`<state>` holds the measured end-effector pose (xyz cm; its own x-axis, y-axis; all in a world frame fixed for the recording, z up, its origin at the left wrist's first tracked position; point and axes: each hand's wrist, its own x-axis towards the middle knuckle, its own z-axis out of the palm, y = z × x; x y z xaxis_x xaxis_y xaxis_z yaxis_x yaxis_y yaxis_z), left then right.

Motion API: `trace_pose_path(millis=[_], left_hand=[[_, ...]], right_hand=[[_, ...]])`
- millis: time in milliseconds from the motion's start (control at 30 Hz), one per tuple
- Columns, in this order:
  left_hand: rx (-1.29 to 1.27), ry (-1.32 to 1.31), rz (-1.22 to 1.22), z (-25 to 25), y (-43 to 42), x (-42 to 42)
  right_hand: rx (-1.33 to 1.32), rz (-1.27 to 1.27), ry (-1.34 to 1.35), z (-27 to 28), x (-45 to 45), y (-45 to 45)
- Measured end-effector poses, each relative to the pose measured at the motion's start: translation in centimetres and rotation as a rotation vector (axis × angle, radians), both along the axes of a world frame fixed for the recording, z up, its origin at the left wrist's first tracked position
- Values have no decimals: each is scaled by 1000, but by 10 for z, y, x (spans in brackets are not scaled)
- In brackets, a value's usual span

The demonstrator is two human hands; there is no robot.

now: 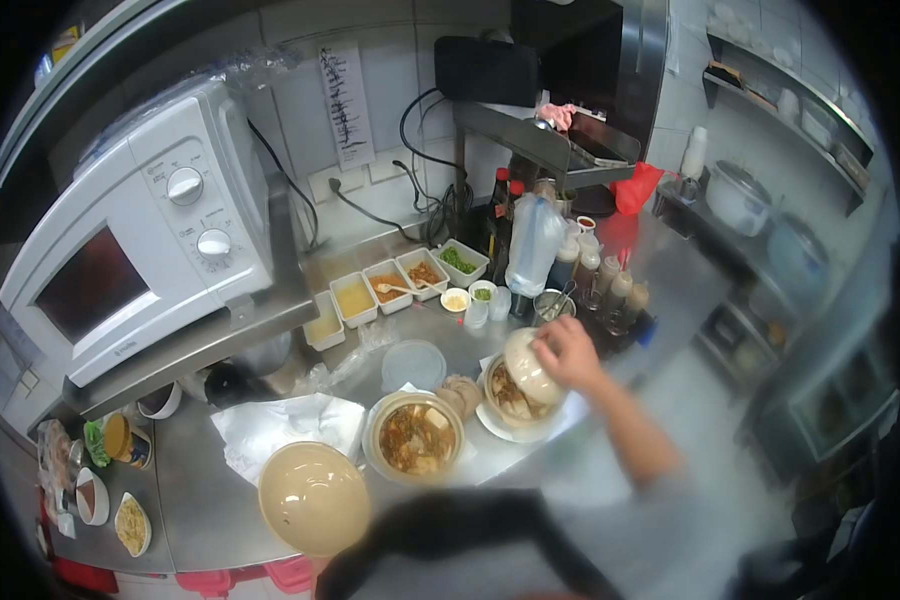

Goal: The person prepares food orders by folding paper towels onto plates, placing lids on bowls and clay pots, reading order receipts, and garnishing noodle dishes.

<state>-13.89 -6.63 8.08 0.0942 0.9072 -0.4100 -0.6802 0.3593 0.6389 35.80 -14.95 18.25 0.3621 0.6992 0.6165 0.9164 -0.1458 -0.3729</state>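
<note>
My right hand (568, 355) is closed on the knob of a beige pot lid (526, 368), held tilted over the right clay pot (508, 396). Part of that pot's dark stew shows beneath the lid. Under it is a white plate (510, 430). The left clay pot (418, 436) stands uncovered, with tofu and dark strips in broth. A second, larger beige lid (314, 498) shows its glossy inside at the counter's front edge. Only a sliver of my left hand (320, 566) shows below this lid, apparently holding it; its fingers are hidden.
White paper (285, 435) and a translucent round lid (413, 366) lie near the pots. Behind are food tubs (354, 299), squeeze bottles (620, 290) and a bagged bottle (535, 240). A microwave (150, 220) sits on a raised shelf at left; a noodle dish (132, 524) stands below.
</note>
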Motion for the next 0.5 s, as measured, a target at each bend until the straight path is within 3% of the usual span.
trace_pose_path(millis=[167,233,500], left_hand=[[-89,195,82,-29,-21,-45],[-110,268,101,-34,-30,-62],[-184,454,119,-37,-61,-98]], right_hand=[[-270,123,-144,-36,-21,-5],[-262,164,-254,-50,-23,-8],[-273,274,-215,-45,-27,22]])
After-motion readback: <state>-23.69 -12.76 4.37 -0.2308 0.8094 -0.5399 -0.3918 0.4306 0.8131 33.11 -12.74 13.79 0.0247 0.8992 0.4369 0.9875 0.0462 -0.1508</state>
